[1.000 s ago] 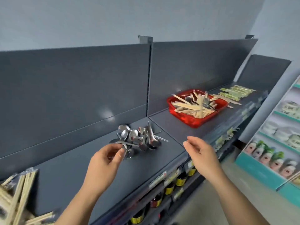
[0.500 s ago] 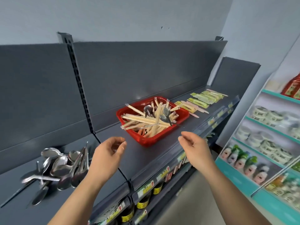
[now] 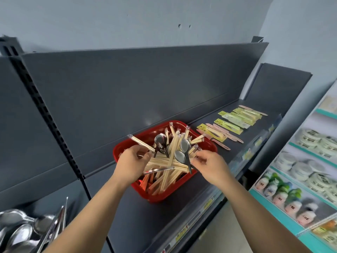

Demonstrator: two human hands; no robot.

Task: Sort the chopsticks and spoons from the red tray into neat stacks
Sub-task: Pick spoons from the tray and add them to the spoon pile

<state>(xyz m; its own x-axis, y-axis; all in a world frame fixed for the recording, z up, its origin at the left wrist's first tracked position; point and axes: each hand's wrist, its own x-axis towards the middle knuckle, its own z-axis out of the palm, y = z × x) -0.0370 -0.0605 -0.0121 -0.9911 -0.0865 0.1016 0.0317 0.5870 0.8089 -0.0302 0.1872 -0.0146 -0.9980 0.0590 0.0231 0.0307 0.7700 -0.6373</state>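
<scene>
The red tray [image 3: 165, 197] sits on the dark shelf, heaped with wrapped wooden chopsticks [image 3: 168, 162] and a few metal spoons [image 3: 179, 156]. My left hand [image 3: 132, 162] is over the tray's left side, with thumb and fingers curled at the near end of one chopstick pair [image 3: 141, 143] that sticks out up-left. My right hand [image 3: 210, 166] is at the tray's right side. Its curled fingertips are against chopstick ends beside a spoon handle, and a grip there is not clear. A pile of sorted spoons [image 3: 21, 232] lies on the shelf at the bottom left.
Yellow-green packets [image 3: 235, 123] and pink strips lie in rows on the shelf to the right of the tray. The dark back panel [image 3: 145, 84] rises behind it. A teal rack of jars [image 3: 308, 161] stands at the right. Price tags line the shelf's front edge.
My view swung right from the spoon pile to the tray. Both hands moved from open air forward into the tray and curled onto its contents.
</scene>
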